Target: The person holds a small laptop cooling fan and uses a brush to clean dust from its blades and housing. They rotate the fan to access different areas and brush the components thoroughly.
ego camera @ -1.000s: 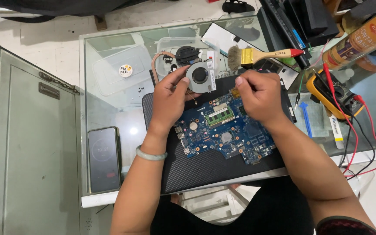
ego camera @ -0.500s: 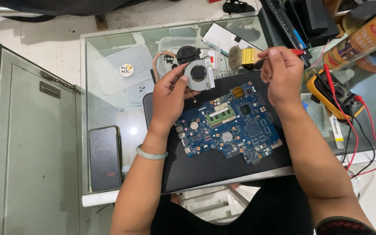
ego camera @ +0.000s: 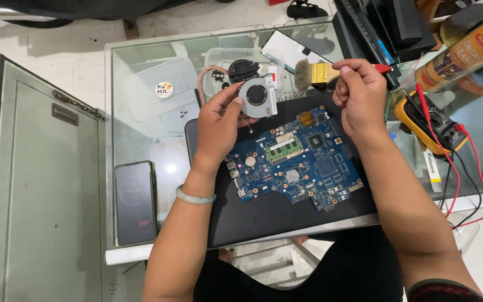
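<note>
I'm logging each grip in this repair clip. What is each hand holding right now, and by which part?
The left hand holds the cooling fan by its left edge. The right hand is raised with fingertips pinched; whether it grips anything cannot be told.

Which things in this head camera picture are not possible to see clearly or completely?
- Right hand: the fingers curl and hide whether they pinch anything.
- Paintbrush: its handle is behind the right hand.
- Fan: its left edge is covered by the left hand.
- Spray can: cut off by the right edge.
- Blue circuit board: its small parts are too small to identify.
</note>
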